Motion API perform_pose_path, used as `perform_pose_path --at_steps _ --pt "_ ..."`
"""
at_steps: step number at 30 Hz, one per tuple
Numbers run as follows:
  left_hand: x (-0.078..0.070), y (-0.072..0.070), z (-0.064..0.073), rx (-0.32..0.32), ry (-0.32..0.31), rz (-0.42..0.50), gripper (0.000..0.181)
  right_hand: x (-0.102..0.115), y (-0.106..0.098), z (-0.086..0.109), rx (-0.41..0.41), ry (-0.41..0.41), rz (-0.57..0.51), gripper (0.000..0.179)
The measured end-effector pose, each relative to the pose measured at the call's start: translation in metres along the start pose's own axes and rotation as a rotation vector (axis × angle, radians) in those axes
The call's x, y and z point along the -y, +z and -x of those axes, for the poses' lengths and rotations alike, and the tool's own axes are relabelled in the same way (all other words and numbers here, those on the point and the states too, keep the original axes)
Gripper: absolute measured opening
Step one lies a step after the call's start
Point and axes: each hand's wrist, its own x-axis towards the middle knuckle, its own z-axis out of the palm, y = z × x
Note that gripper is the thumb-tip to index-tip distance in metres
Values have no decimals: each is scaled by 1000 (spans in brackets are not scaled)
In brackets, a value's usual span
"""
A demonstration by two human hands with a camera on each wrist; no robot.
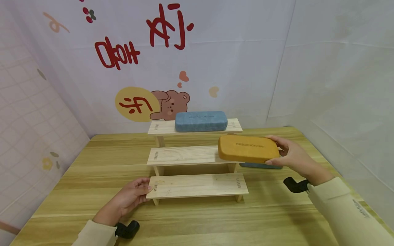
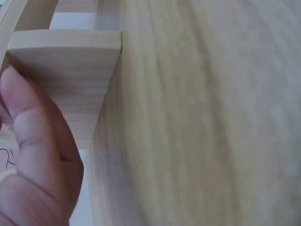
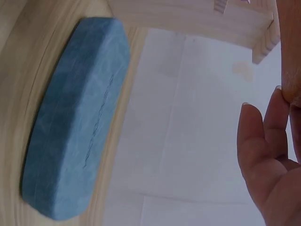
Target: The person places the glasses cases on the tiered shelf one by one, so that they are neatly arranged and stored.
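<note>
My right hand (image 1: 287,153) grips a mustard-yellow glasses case (image 1: 246,149) by its right end, fingers at the back corner and thumb at the front. The case overlaps the right part of the middle tier of a three-tier wooden shelf (image 1: 197,186) in the head view. My left hand (image 1: 132,196) holds the left end of the bottom tier, with the thumb on top. In the left wrist view the left thumb (image 2: 33,136) shows beside the shelf's side panel (image 2: 66,70). On the top tier lies a blue glasses case (image 1: 201,121).
A second blue case (image 3: 77,117) lies on the wooden table right of the shelf, mostly hidden behind the yellow case in the head view. A printed white cloth (image 1: 240,61) hangs behind the table. Black wrist mounts (image 1: 295,185) sit at both sleeves.
</note>
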Motion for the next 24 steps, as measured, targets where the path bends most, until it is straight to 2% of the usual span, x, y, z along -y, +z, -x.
perform_pose_path --at_steps 8,24 --pt "-1 1 0 -20 -6 -7 59 14 15 -17 26 -10 20 78" --pt "-1 1 0 -11 0 9 60 32 46 -43 80 29 -60 80"
